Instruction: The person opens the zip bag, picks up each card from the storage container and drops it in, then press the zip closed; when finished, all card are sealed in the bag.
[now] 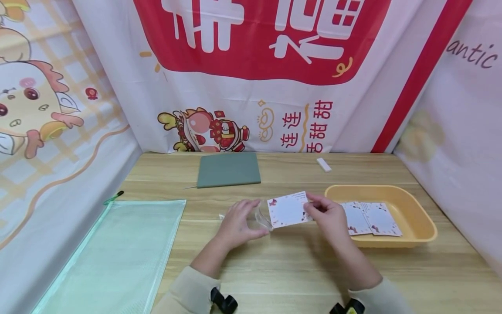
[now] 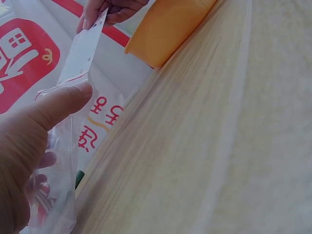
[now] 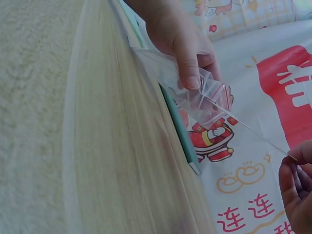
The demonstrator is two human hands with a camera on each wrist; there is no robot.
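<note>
My left hand [image 1: 237,224] holds a clear plastic zip bag [image 3: 170,73] by its mouth, thumb on one side and fingers on the other. A red line runs along the bag's opening in the left wrist view. Between thumb and fingers, my right hand [image 1: 328,216] pinches the right edge of a white printed card [image 1: 288,210]. The card's left end is at the bag's mouth; how far it reaches inside is hard to tell. In the right wrist view the card shows edge-on, tilted between both hands.
An orange-yellow tray [image 1: 415,226] stands at the right with printed cards [image 1: 378,218] in it. Behind lie a grey-green notebook [image 1: 229,170] and a small white block [image 1: 323,165]. A mint-green mesh zip pouch [image 1: 113,257] lies at the left. Printed cloths hang around the table.
</note>
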